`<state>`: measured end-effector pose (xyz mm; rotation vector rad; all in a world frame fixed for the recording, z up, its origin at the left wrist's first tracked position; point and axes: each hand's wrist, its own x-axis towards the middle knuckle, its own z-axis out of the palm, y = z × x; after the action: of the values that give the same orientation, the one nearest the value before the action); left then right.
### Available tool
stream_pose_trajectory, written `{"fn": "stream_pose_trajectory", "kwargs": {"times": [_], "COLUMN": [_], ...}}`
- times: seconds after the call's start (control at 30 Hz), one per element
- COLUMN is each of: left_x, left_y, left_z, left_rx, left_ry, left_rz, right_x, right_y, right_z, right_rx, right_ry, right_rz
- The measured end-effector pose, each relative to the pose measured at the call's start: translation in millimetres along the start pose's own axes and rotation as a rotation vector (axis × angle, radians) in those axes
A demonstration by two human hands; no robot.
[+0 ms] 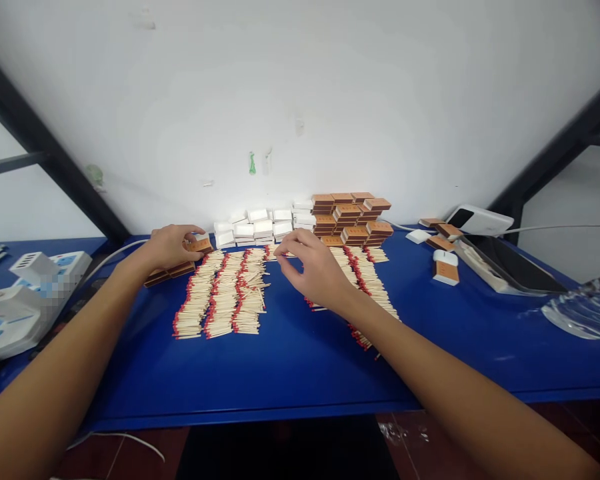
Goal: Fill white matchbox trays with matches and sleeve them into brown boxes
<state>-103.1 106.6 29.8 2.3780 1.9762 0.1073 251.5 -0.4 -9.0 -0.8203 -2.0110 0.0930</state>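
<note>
My left hand (167,248) is closed on an orange-brown matchbox (201,247) with a white end. Just below that hand lie more matchboxes (177,271) on the blue table. To their right, red-tipped matches (223,297) spread in several long rows. My right hand (313,267) hovers over the middle, its thumb and fingers bent toward each other near the top of the rows. Whatever it may hold is too small to tell. Part of a second group of matches (375,287) is hidden behind my right hand and forearm.
White inner trays (255,230) are stacked along the wall, beside piled matchboxes (347,220). A power strip (25,300) stands at left. At right are loose matchboxes, a white device (480,219), a dark phone-like slab (513,263) and clear plastic (587,307). The blue table's front edge (250,419) is near.
</note>
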Motion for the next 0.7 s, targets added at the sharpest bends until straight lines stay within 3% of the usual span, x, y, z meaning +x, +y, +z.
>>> {"fn": "stream_pose_trajectory", "kwargs": {"times": [0.17, 0.37, 0.53, 0.7], "left_x": [4.4, 29.7, 56.7, 66.1], "left_y": [-0.1, 4.0, 13.3, 19.4], "left_z": [-8.1, -21.6, -20.8, -14.4], "left_rx": [-0.016, 0.046, 0.106, 0.089], "left_ry": [-0.022, 0.09, -0.02, -0.069], "left_rz": [0.032, -0.049, -0.115, -0.1], "right_x": [0.7, 2.0, 2.3, 3.6], "right_y": [-0.4, -0.9, -0.8, 0.3], "right_z": [-0.6, -2.6, -2.2, -5.1], "right_rx": [-0.001, 0.004, -0.014, -0.033], "right_ry": [0.004, 0.037, 0.048, 0.089], "right_rz": [-0.016, -0.01, 0.016, 0.044]}}
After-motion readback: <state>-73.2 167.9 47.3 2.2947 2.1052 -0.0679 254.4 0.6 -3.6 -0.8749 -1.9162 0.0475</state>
